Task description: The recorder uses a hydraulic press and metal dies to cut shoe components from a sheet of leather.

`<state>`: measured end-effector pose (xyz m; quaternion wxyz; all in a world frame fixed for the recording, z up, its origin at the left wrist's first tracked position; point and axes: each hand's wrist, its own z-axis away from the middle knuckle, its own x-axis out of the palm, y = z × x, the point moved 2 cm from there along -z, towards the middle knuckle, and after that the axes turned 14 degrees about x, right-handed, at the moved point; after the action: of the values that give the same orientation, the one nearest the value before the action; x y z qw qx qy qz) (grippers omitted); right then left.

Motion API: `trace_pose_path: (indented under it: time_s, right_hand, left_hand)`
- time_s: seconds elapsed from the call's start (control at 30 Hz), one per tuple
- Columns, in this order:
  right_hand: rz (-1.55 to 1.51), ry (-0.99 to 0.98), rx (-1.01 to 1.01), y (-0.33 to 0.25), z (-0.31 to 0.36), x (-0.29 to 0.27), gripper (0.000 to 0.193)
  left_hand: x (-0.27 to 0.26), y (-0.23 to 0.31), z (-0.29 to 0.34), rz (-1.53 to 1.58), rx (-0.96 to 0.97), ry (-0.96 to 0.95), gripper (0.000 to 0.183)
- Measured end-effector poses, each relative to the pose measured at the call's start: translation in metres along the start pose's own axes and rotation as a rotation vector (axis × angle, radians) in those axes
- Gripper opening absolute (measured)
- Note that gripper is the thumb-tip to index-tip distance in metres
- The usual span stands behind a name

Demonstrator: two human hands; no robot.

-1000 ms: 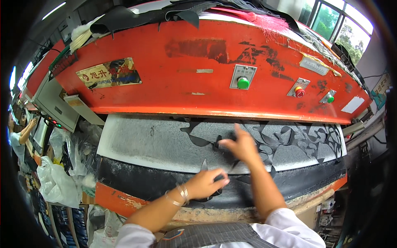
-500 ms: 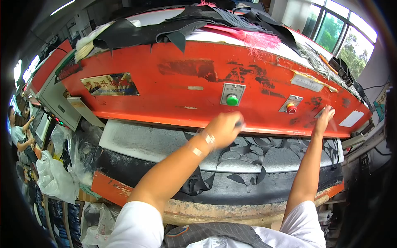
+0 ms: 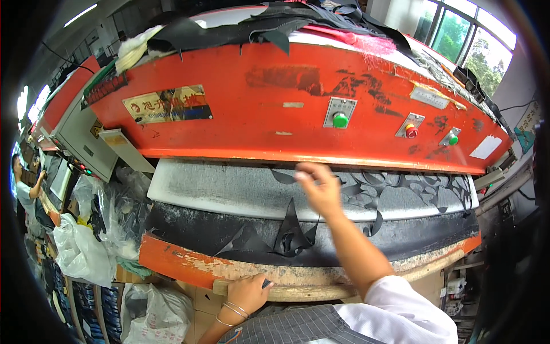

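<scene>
My right hand [image 3: 322,192] reaches over the white cutting board [image 3: 197,180], its thumb and fingers apart with nothing visible in them. Beyond and beside it on the board lies a web of black cut-out scrap [image 3: 372,189], with rounded holes. My left hand [image 3: 246,295] is low at the front by the wooden rail [image 3: 309,293], fingers closed. A small dark tip pokes out beside its thumb; what it belongs to is hidden. Another crumpled black scrap [image 3: 293,238] hangs over the black front ledge [image 3: 189,226].
Above the board spans the red press beam [image 3: 240,126], with a green button [image 3: 340,120], a red knob [image 3: 411,131] and a second green button [image 3: 453,139]. Black sheets [image 3: 212,35] lie on top. Plastic bags [image 3: 80,249] stand at left, where another person [image 3: 28,189] works.
My left hand has come down from the beam to the front rail. My right hand has left the right-hand button and moved left over the board. The view has shifted slightly.
</scene>
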<state>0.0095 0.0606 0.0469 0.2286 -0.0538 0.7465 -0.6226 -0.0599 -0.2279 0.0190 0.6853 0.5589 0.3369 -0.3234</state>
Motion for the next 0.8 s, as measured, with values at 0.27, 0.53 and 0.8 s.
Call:
trace_pose_path:
  time_s: [0.27, 0.53, 0.8]
  right_hand:
    - [0.378, 0.125, -0.007, 0.047, -0.051, 0.067, 0.039]
    - [0.787, -0.005, -0.072, 0.07, -0.138, 0.169, 0.04]
    - [0.566, -0.383, -0.416, 0.042, -0.064, 0.205, 0.044]
  left_hand:
    - [0.012, -0.027, -0.01, 0.118, 0.094, -0.236, 0.04]
    - [0.077, -0.115, -0.069, 0.332, 0.37, -0.296, 0.032]
    - [0.07, -0.147, -0.025, 0.528, 0.196, 0.098, 0.034]
